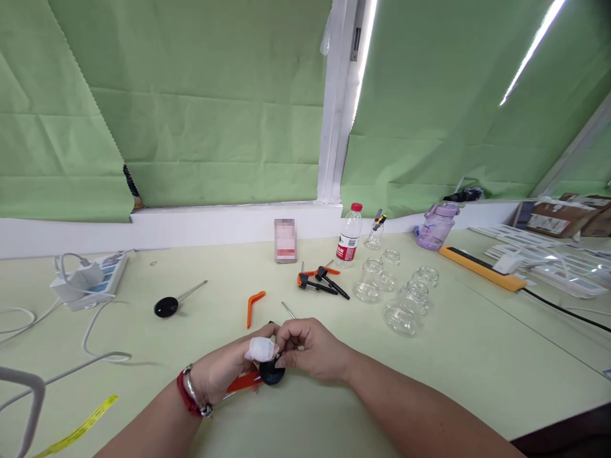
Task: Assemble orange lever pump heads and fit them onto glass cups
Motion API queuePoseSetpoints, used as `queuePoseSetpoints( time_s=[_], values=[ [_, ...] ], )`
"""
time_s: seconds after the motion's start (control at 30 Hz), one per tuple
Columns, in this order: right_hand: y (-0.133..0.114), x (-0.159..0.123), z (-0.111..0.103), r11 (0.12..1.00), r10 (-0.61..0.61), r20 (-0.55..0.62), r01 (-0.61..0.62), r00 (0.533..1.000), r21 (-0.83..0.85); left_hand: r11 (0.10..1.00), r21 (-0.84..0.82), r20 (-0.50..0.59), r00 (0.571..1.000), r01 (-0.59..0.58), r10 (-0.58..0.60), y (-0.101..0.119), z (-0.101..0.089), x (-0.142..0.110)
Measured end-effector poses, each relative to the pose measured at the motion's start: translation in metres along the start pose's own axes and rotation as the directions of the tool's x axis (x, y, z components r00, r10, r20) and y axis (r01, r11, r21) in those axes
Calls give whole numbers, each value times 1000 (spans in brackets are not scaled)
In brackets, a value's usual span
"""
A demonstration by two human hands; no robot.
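Gripping: your left hand (226,366) is closing around a black round cap (272,375), holding it low over the near middle of the table (348,420). An orange lever (244,382) is showing between the cap and your left wrist; can't tell if it's joined on. Your right hand (315,350) is touching the cap's upper edge with curled fingertips; can't tell if they're pinching a small part, since the fingers are hiding it. White wrapping (260,349) is covering one left digit.

Step, as a guess: you're fitting or adjusting something where lever and cap are meeting. Next move is probably calling for a steady left hold and fine right fingertip work.

Beyond your hands, a loose orange lever (249,310) is lying flat. Two black-and-orange assemblies (306,282) are lying near the red-capped bottle (347,247); another black cap with a metal rod (166,307) is lying off left. Clear glass jars (402,318) are standing right.
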State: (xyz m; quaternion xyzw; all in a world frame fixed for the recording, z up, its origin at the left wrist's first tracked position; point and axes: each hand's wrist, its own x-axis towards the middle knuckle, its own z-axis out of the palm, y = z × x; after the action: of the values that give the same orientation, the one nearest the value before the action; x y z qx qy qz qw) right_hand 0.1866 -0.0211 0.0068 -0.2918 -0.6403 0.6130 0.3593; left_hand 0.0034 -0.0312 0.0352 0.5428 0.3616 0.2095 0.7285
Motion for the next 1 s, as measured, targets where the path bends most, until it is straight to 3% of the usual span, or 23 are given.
queuePoseSetpoints(
  time_s=[1.0],
  values=[
    [3, -1, 0, 999, 16, -35, -17, 999, -31, 999, -12, -69, 997, 31, -32, -1, 0, 0]
  ],
)
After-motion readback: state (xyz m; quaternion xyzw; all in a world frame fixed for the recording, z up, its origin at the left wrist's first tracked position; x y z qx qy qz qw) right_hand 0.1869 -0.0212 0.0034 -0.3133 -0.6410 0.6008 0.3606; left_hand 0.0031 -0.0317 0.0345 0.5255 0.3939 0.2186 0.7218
